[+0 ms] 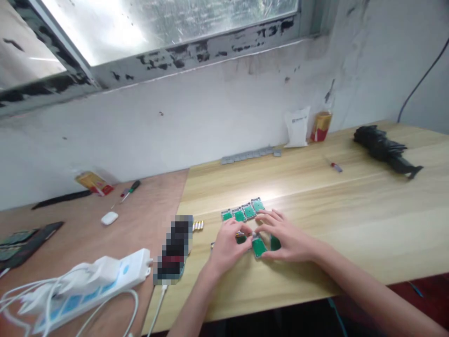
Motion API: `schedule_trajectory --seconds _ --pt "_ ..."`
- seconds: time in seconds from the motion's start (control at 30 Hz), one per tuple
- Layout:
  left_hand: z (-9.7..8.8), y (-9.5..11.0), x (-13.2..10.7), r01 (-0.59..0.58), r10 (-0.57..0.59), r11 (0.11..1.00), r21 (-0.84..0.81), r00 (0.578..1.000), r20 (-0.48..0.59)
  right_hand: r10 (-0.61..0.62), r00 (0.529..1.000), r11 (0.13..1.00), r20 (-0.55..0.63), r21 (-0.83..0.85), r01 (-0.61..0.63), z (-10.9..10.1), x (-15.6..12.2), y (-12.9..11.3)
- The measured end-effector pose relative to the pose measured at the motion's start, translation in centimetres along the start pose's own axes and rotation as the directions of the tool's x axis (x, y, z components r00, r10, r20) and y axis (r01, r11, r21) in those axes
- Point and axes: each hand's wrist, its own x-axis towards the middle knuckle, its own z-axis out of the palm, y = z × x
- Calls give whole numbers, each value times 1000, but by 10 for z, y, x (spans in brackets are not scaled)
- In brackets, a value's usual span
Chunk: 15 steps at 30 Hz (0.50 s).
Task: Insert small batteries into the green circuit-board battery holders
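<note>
Wood bench [351, 220]: L hand [228, 245], R hand [287, 238] together, clamped on green PCB [258, 246]; 4 more boards [243, 210] ahead.

- 1 left hand [228, 248]
- 1 right hand [286, 236]
- 7 green circuit boards [249, 211]: 4 in a row, 3 at the hands
- 1 green-handled screwdriver [130, 188]
- 1 power strip [87, 285]
- 1 white bag [297, 126]
- 1 bottle [321, 126]
- 1 window [168, 28]

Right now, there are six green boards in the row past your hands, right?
Not six: the head view shows four green boards in that row, past the left hand and the right hand.
</note>
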Motion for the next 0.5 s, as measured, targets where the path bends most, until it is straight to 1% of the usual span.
schedule_trajectory --seconds 0.07,0.2,0.27,0.37,0.5 --pt "1 -1 -2 -20 20 1000 14 1000 11 2 1000 1000 1 4 -2 0 0 0" --pt "3 -4 -2 -102 100 993 64 994 40 0 1000 1000 -8 9 0 0 0 1" --pt "4 -5 -2 -124 121 988 95 992 33 -5 1000 1000 -7 11 5 1 0 2" --pt "5 -6 -1 -122 121 983 140 992 20 -6 1000 1000 -1 19 6 1 0 3" --pt "5 -4 0 -85 79 982 167 996 45 -3 1000 1000 -9 21 3 2 0 4"
